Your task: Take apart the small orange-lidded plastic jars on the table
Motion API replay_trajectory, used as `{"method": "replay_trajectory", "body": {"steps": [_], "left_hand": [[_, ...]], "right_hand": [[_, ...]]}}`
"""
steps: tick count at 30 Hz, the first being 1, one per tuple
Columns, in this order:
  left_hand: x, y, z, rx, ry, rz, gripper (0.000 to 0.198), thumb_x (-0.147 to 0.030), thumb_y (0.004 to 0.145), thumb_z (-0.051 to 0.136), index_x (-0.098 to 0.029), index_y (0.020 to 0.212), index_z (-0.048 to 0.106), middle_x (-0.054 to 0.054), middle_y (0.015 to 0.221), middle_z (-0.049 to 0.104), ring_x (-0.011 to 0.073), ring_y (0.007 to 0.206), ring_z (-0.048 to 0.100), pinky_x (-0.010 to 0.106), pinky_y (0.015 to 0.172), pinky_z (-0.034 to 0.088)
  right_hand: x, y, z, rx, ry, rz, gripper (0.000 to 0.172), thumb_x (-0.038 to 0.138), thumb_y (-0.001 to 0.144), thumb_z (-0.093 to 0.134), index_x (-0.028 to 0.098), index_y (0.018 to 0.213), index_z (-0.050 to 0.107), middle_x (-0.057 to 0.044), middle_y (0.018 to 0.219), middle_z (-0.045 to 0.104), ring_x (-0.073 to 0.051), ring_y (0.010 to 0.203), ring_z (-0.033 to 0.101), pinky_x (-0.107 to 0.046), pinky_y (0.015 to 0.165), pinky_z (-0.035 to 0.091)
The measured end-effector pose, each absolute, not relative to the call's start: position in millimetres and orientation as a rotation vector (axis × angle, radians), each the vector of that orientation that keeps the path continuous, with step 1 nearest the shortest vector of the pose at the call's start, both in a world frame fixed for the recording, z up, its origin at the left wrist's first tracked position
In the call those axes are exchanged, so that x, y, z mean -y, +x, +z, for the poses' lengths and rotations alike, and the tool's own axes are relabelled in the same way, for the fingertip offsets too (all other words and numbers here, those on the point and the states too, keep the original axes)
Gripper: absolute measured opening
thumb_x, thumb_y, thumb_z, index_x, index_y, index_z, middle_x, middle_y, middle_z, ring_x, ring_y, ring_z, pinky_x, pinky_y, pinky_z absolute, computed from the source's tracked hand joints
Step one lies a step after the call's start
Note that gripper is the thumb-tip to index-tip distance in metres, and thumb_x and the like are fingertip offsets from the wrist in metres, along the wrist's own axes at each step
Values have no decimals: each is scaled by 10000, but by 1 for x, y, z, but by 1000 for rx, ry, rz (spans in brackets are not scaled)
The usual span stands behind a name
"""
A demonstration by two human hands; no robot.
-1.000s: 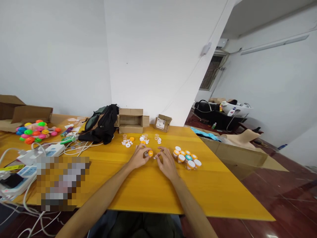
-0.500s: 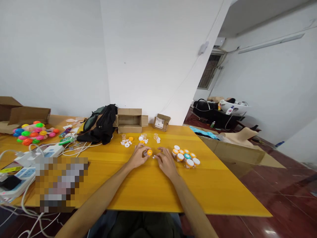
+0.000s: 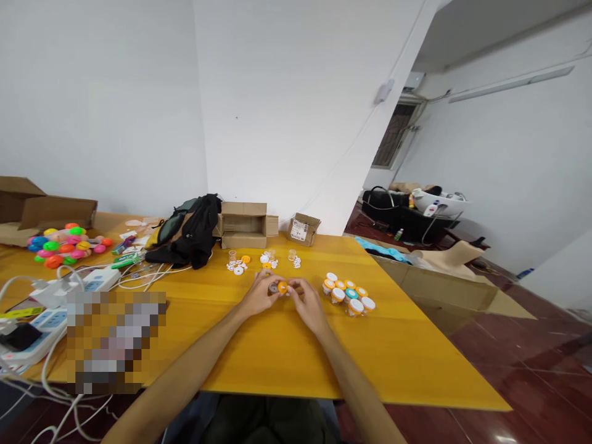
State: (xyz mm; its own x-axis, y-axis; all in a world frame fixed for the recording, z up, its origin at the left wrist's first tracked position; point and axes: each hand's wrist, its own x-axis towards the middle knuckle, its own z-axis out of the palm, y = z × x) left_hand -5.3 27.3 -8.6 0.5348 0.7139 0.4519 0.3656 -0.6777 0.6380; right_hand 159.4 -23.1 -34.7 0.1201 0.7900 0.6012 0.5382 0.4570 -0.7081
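White walls and a yellow table (image 3: 277, 357) frame the scene, and near the table's middle a small jar with an orange lid (image 3: 280, 287) is held just above the wood. It is pinched at its left side by the fingers of the left hand (image 3: 259, 295), while the right hand (image 3: 309, 303) is closed against its other side, fingertips on or at the lid; whether a small white piece is also held there cannot be told. The step in hand is judged to be the closing or opening of this jar, so a steady hold and a twist of the lid would be called for next. Just to the right, a cluster of capped jars (image 3: 349, 295) is stood together. Behind the hands, loose lids and dice (image 3: 240, 265) are scattered, with cardboard boxes (image 3: 245, 225) farther back.
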Motion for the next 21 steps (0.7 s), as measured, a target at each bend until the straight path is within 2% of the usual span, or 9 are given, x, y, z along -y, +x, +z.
{"method": "replay_trajectory", "body": {"steps": [5,9,15,21], "left_hand": [[-25,-2,-8,-839,2213,994,247,-170,776,713,-259,1006,713,43,1032,658,247,1055,545,403,997,413],[-26,-1,-7,-823,2138,1019,241,-180,752,743,-247,982,716,32,980,664,243,1043,545,396,996,402],[-28,-1,-5,-756,2069,1029,212,-262,744,762,-231,950,729,35,969,675,237,1002,554,388,983,392],[-28,0,-7,-715,2017,1039,249,-363,745,763,-230,954,741,46,979,691,245,1001,568,392,998,394]], "right_hand": [[23,159,-28,1331,-1105,744,404,610,792,637,225,914,619,-52,857,716,-212,767,669,-334,667,563],[26,161,-20,1159,-1028,997,479,652,690,726,204,854,679,-41,834,707,-180,709,636,-300,630,544],[27,161,-19,921,-905,1291,475,608,591,829,202,812,720,-33,796,715,-150,678,634,-258,613,527],[25,162,-22,849,-861,1401,359,482,589,882,218,764,713,-13,788,720,-151,710,665,-295,716,568]]}}
